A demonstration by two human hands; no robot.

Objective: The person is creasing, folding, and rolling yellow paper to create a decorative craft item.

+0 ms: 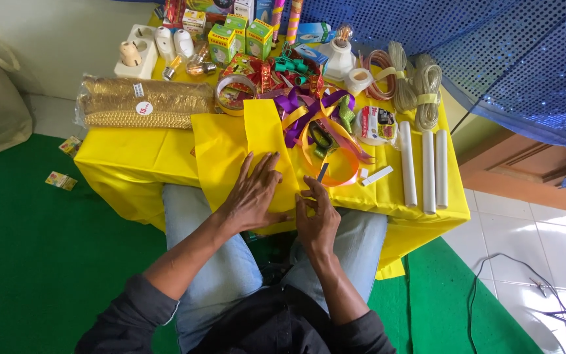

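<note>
- Head view: your left hand [255, 190] lies flat on the folded yellow fabric [257, 141], fingers spread apart and pressing down, gripping nothing.
- Your right hand [317, 216] sits just beside it, at the fabric's right edge; the fingertips are drawn together, pinching that edge (whether anything small is also held there, you cannot tell).
- The yellow fabric lies on the near side of a low table under a yellow tablecloth [126, 164], its lower end reaching the table's front edge above your knees in light blue jeans [217, 275].
- Just past your right hand, a small dark blade-like tool [322, 172] rests on the table, next to a loop of orange ribbon [335, 177].
- Behind that, a tangle of purple ribbon [296, 108] sits near the fabric's top.
- To the left, well apart from your hands, a clear bag of gold trim [142, 103] lies across the table.
- On the right, three white tubes [424, 167] lie side by side, with a roll of white tape [375, 124] near them.
- At the far edge stand small green boxes [238, 39], light bulbs [191, 62] and coiled cords [407, 85].
</note>
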